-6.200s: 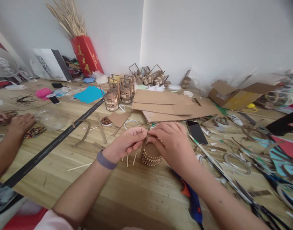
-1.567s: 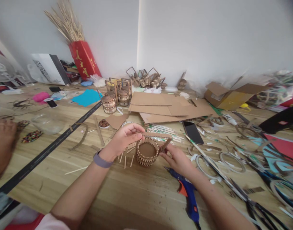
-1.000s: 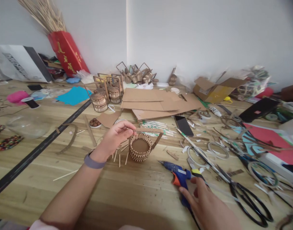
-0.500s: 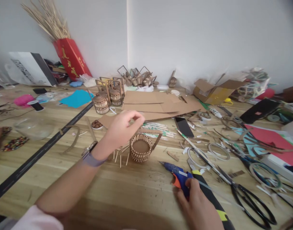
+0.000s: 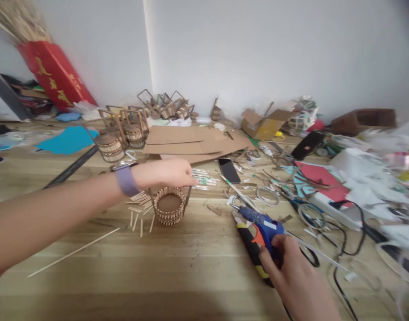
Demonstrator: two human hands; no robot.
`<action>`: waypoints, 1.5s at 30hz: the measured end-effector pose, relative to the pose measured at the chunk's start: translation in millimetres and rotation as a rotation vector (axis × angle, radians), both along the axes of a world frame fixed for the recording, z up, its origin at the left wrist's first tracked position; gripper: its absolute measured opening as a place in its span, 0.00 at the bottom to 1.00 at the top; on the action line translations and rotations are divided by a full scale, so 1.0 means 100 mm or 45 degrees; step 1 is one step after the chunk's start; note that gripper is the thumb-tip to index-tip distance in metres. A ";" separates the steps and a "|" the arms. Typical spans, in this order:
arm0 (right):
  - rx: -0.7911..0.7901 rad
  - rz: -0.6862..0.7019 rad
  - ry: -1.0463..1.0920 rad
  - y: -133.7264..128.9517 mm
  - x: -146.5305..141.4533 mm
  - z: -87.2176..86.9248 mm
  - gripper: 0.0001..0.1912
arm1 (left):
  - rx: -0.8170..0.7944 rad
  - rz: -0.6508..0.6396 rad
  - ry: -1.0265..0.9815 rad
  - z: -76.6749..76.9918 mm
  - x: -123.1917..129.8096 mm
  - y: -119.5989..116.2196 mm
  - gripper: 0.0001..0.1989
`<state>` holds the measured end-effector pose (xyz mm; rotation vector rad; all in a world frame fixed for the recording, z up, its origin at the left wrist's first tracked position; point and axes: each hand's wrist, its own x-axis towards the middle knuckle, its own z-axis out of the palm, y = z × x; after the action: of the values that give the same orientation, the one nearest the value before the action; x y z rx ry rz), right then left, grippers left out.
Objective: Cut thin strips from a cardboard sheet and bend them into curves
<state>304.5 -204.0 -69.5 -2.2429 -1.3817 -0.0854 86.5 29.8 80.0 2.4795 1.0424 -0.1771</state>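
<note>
My left hand [image 5: 176, 172] is closed above the back of a small round woven basket [image 5: 169, 219]; its fingertips are pinched, and what they grip is too blurred to make out. Two upright side pieces of the basket's handle show, partly hidden by this hand. My right hand [image 5: 296, 263] is wrapped round a blue glue gun [image 5: 269, 228] with an orange trigger, its nozzle pointing up-left. Under the gun lie black-and-yellow pliers [image 5: 250, 247]. Short thin sticks [image 5: 141, 228] lie left of the basket, and one long stick [image 5: 74, 253] lies nearer the front.
Cardboard sheets [image 5: 177, 145] lie behind my left hand, with a phone [image 5: 229, 170] to their right. Finished lidded baskets [image 5: 110, 147] stand at the back left. Tape rolls [image 5: 311, 216], strips and a black cable [image 5: 342, 285] clutter the right side.
The view has swung right. My left hand has lowered and its fingers are pinched over the basket's back. The glue gun is farther from the basket, and the long stick has come into sight.
</note>
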 end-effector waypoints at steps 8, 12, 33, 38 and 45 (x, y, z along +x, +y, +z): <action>-0.134 -0.301 -0.029 0.06 0.58 0.12 0.14 | -0.191 0.127 -0.156 -0.11 -0.10 0.05 0.17; -0.145 -0.408 -0.087 0.07 0.92 0.10 0.15 | -0.211 0.147 -0.186 -0.13 -0.12 0.06 0.17; -0.483 -0.272 -0.177 0.44 1.69 -0.25 0.10 | 0.232 0.032 -0.128 -0.12 -0.21 0.06 0.21; -0.497 -0.215 -0.172 0.48 1.70 -0.25 0.08 | 0.206 0.025 -0.006 -0.04 -0.12 0.04 0.20; -0.303 -0.110 -0.160 0.48 1.82 -0.16 0.14 | 0.216 0.033 0.088 0.03 -0.04 -0.01 0.13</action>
<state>486.7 -155.8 -85.6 -2.5330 -1.4236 -0.0980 82.7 29.2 83.1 2.6258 1.1618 -0.1739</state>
